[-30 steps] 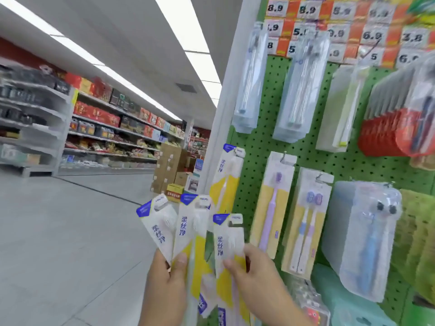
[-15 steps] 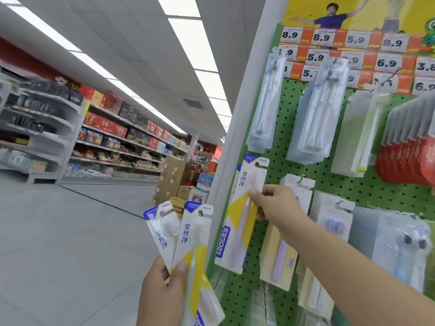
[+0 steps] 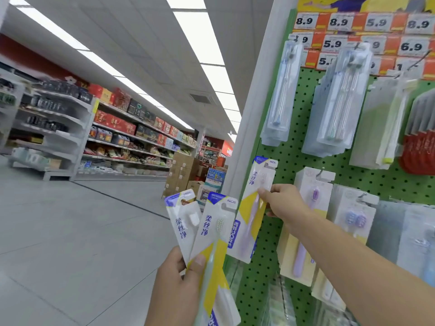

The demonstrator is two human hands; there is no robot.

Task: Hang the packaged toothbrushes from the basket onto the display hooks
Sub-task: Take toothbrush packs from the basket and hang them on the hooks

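So the right hand (image 3: 283,202) is pinching a toothbrush pack (image 3: 253,208) with a purple brush inside, held up against the green pegboard (image 3: 294,161) at its left edge; can't tell if the hole is on a hook. The left hand (image 3: 179,285) grips two more packs (image 3: 202,229) fanned out, one with a pale green brush, one with only a white brush head showing. Clear cases (image 3: 339,100) with brushes in them hang higher up, under the price tags (image 3: 376,22). Store shelves (image 3: 117,132) across the aisle hold boxed goods.
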